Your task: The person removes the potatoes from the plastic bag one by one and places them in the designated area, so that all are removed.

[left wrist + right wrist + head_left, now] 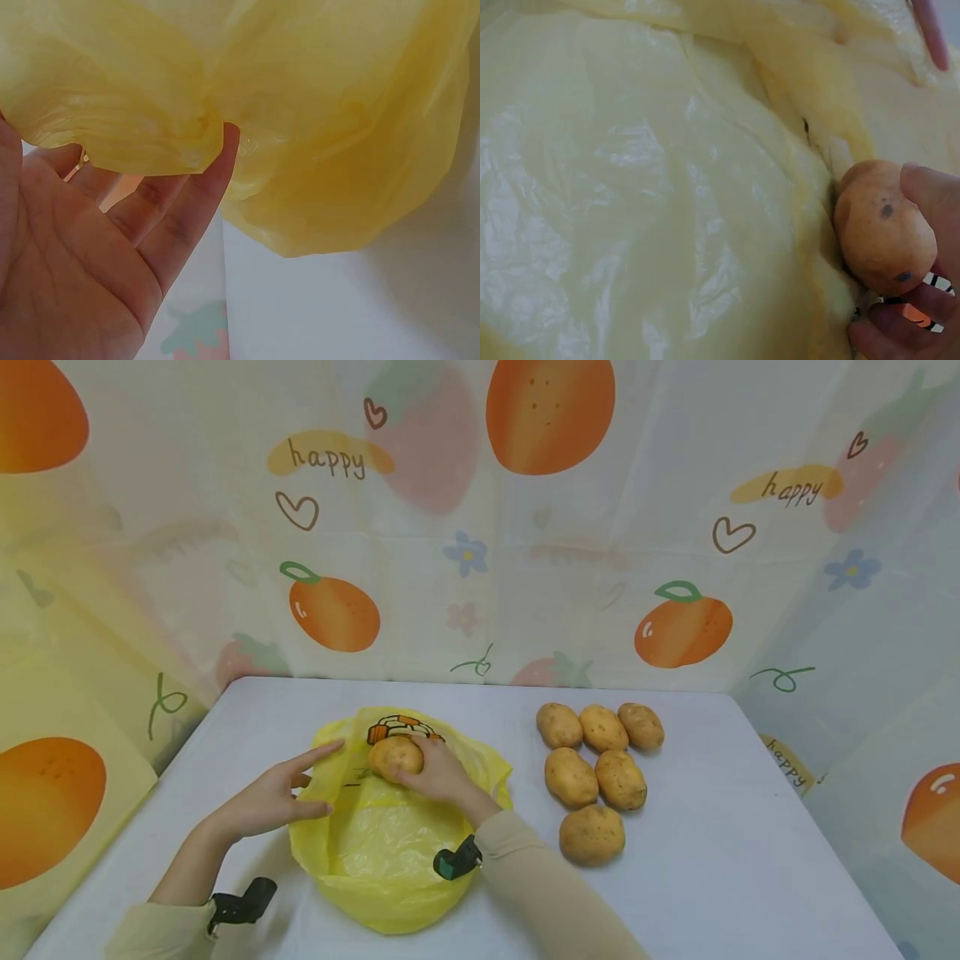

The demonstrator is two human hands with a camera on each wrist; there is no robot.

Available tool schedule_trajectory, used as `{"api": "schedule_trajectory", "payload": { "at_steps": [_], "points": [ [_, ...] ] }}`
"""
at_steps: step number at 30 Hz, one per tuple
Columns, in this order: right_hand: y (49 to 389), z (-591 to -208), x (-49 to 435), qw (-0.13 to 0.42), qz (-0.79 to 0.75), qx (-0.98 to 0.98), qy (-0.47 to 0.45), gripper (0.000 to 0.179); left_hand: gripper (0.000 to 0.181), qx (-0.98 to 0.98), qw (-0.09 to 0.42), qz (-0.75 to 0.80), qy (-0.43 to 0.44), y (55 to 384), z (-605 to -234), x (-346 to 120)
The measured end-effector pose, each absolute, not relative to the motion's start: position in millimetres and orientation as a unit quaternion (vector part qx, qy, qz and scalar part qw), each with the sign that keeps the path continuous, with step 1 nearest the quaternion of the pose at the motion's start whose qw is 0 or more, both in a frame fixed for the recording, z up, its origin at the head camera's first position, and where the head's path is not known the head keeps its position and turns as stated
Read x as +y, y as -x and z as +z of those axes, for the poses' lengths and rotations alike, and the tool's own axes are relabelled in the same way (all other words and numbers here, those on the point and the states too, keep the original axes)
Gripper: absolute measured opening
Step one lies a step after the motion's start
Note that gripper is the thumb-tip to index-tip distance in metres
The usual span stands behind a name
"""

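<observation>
A yellow plastic bag [397, 893] lies spread with its mouth open at the left of the table. My right hand [445, 774] grips a potato [395, 758] over the far part of the bag, near its orange printed pattern. In the right wrist view the thumb and fingers close around that potato [885, 229], which has a few dark spots. At the bag's left side my left hand [262, 797] stands with fingers spread and fairly straight. Its fingertips touch the bag's edge [150, 161] in the left wrist view, partly hidden behind the plastic.
Several potatoes [572, 777] lie grouped on the white table [720, 827] to the right of the bag. A fruit-patterned cloth [525, 602] hangs behind the table and along its sides. Each wrist carries a small black camera mount [243, 902].
</observation>
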State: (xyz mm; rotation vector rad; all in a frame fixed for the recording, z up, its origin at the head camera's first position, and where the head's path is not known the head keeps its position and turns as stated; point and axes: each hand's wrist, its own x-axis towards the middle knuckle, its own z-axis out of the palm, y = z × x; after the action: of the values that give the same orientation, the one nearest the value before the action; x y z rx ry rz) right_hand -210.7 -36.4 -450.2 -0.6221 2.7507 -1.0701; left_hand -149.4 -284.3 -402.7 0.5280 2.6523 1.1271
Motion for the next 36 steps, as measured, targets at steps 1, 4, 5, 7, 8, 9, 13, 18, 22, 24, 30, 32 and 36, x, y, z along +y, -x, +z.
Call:
{"api": "schedule_trajectory", "payload": {
  "at_steps": [1, 4, 5, 7, 8, 9, 13, 18, 22, 24, 30, 32, 36],
  "points": [
    [210, -451, -37, 0.064, -0.356, 0.910, 0.203, 0.066, 0.077, 0.900, 0.105, 0.383, -0.180, 149, -403, -284],
    [209, -452, -38, 0.066, -0.357, 0.911, 0.195, 0.069, 0.077, 0.899, 0.103, 0.384, -0.183, 149, -403, -284],
    [209, -453, -39, 0.065, -0.356, 0.912, 0.194, 0.069, 0.077, 0.899, 0.103, 0.384, -0.183, 149, -403, -284],
    [209, -454, -40, 0.060, -0.353, 0.913, 0.193, 0.069, 0.077, 0.899, 0.102, 0.385, -0.183, 149, -402, -284],
    [210, -455, -40, 0.057, -0.351, 0.914, 0.195, 0.069, 0.077, 0.899, 0.103, 0.385, -0.184, 148, -401, -285],
    [210, -456, -41, 0.053, -0.350, 0.914, 0.197, 0.069, 0.077, 0.898, 0.103, 0.385, -0.186, 148, -401, -285],
    [211, -458, -42, 0.045, -0.333, 0.919, 0.206, 0.066, 0.077, 0.896, 0.105, 0.388, -0.190, 147, -399, -285],
    [211, -460, -42, 0.027, -0.318, 0.923, 0.217, 0.063, 0.077, 0.895, 0.106, 0.389, -0.189, 147, -399, -284],
    [210, -460, -40, 0.012, -0.319, 0.922, 0.219, 0.059, 0.077, 0.896, 0.105, 0.389, -0.188, 148, -401, -284],
    [210, -460, -39, 0.011, -0.322, 0.921, 0.219, 0.059, 0.078, 0.896, 0.105, 0.390, -0.185, 149, -402, -284],
    [209, -456, -38, 0.024, -0.329, 0.919, 0.216, 0.059, 0.078, 0.896, 0.110, 0.390, -0.182, 150, -404, -283],
    [208, -453, -37, 0.029, -0.333, 0.918, 0.216, 0.059, 0.078, 0.896, 0.113, 0.390, -0.179, 150, -403, -283],
    [206, -446, -34, 0.034, -0.339, 0.915, 0.217, 0.058, 0.079, 0.896, 0.119, 0.390, -0.173, 151, -403, -283]
  ]
}}
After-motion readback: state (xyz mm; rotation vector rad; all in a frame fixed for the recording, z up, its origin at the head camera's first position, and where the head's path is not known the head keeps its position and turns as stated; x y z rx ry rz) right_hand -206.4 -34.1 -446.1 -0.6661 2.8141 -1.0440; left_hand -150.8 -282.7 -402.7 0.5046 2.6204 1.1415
